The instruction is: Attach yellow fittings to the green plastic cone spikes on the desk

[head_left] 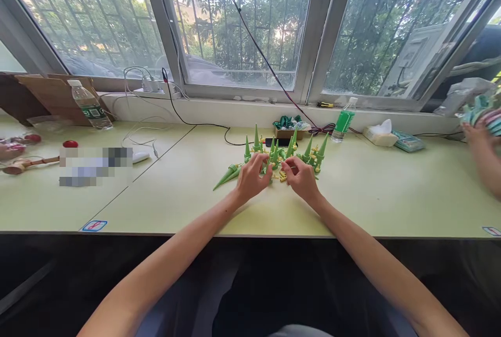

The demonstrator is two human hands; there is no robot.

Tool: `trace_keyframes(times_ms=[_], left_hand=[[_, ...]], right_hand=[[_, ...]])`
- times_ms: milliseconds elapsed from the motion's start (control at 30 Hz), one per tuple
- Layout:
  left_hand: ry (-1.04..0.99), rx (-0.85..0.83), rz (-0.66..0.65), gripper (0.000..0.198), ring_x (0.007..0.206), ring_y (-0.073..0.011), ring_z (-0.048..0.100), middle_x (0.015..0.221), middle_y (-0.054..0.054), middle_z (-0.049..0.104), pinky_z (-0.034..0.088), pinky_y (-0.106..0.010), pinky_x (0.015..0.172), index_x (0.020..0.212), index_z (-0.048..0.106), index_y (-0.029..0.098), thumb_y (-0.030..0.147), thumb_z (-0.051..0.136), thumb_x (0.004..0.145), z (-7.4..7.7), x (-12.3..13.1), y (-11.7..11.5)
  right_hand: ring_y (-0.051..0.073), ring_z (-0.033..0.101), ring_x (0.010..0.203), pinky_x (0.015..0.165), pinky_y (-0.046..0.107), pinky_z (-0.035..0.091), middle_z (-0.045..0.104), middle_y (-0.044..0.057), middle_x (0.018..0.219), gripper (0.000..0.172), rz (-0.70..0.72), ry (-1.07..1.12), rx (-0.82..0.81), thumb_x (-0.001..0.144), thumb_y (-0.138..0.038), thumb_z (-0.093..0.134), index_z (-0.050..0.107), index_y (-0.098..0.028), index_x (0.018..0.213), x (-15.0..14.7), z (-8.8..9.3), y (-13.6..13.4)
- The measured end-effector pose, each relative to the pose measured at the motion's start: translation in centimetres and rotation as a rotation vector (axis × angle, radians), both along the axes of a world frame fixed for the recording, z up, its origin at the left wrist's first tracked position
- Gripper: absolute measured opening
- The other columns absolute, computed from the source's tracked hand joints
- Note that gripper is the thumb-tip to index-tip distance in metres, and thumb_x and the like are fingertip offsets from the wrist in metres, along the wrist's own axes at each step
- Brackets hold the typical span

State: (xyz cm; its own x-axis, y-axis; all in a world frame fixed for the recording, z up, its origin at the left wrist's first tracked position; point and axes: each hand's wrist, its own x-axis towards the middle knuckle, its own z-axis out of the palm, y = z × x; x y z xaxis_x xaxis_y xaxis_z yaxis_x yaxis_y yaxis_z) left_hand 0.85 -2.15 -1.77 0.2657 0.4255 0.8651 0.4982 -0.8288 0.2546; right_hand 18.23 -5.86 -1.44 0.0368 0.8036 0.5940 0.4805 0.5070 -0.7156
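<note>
Green cone-shaped plastic pieces (256, 139) with small yellow parts stand clustered at the middle of the table. My left hand (253, 176) is at the front left of the cluster, its thumb and fingers closed around a slim green cone piece. Just to the right, my right hand (301, 176) pinches thumb and finger together; whatever is between them is too small to make out. Several short yellow pegs (282, 176) lie between my hands. Two long green cones (227, 176) lie on their sides left of my left hand.
Behind the cluster are a small box of green wrappers (290, 127) and a dark phone (279, 142). Bottles (343, 120) (92, 107), a tissue pack (380, 134), cables and a wooden toy (31, 164) sit around the table (176, 196). Other people's hands (479, 144) show at both edges.
</note>
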Motion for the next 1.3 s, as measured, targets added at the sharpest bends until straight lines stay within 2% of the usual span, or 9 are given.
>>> trace_keyframes(times_ms=[100,200,400,667,833,1000,1300], left_hand=[[-0.074,-0.117,0.086,0.014,0.058,-0.0097,0.049,0.081,0.000,0.059,0.041,-0.023,0.057,0.099,0.054,0.019,0.025,0.058,0.086,0.2,-0.3,0.4],[-0.026,-0.194,0.136,0.013,0.067,-0.0142,0.055,0.074,0.000,0.060,0.042,-0.026,0.062,0.093,0.059,0.019,0.029,0.062,0.085,0.2,-0.4,0.6],[0.093,-0.228,0.061,0.019,0.073,-0.0182,0.059,0.069,-0.002,0.063,0.045,-0.031,0.071,0.084,0.064,0.018,0.036,0.063,0.086,0.1,-0.2,0.7],[0.266,-0.281,-0.052,0.008,0.074,-0.0186,0.058,0.071,-0.002,0.064,0.044,-0.035,0.081,0.083,0.065,0.018,0.025,0.063,0.080,0.1,0.0,0.2],[0.302,-0.317,-0.040,0.017,0.071,-0.0176,0.055,0.068,-0.003,0.061,0.043,-0.033,0.075,0.066,0.055,0.018,0.022,0.059,0.082,-0.1,0.1,0.3],[0.165,-0.328,0.034,0.023,0.059,-0.0136,0.048,0.062,0.000,0.056,0.038,-0.028,0.062,0.063,0.048,0.018,0.025,0.058,0.083,-0.2,0.0,0.7],[0.049,-0.320,0.106,0.027,0.056,-0.0117,0.045,0.059,0.002,0.054,0.037,-0.027,0.060,0.061,0.043,0.019,0.027,0.059,0.082,0.0,-0.1,0.9]], right_hand=[[0.013,0.057,0.049,0.049,0.025,0.045,0.066,0.002,0.074,0.028,-0.044,-0.003,0.010,0.091,-0.047,0.054,0.056,-0.020,0.082,0.1,-0.1,0.2],[0.013,0.056,0.050,0.051,0.025,0.044,0.064,0.002,0.072,0.026,-0.071,-0.036,0.022,0.089,-0.045,0.056,0.057,-0.020,0.081,0.2,-0.3,0.5],[0.014,0.059,0.056,0.057,0.026,0.046,0.069,0.004,0.077,0.017,-0.080,-0.108,0.044,0.087,-0.034,0.057,0.062,-0.018,0.085,0.3,-0.8,1.0],[0.016,0.061,0.060,0.061,0.026,0.045,0.068,0.002,0.071,0.012,-0.040,-0.175,0.015,0.086,-0.027,0.055,0.062,-0.019,0.079,0.1,-1.0,0.9],[0.016,0.062,0.062,0.062,0.027,0.046,0.069,0.003,0.075,0.013,-0.054,-0.181,0.019,0.087,-0.029,0.056,0.064,-0.019,0.083,0.1,-1.0,0.9],[0.016,0.060,0.058,0.062,0.027,0.045,0.069,0.002,0.073,0.014,-0.083,-0.190,0.013,0.088,-0.030,0.055,0.063,-0.019,0.084,0.2,-1.0,1.0],[0.015,0.059,0.056,0.060,0.027,0.046,0.068,0.003,0.074,0.017,-0.058,-0.166,0.013,0.089,-0.033,0.054,0.062,-0.019,0.083,0.0,-0.9,0.8]])
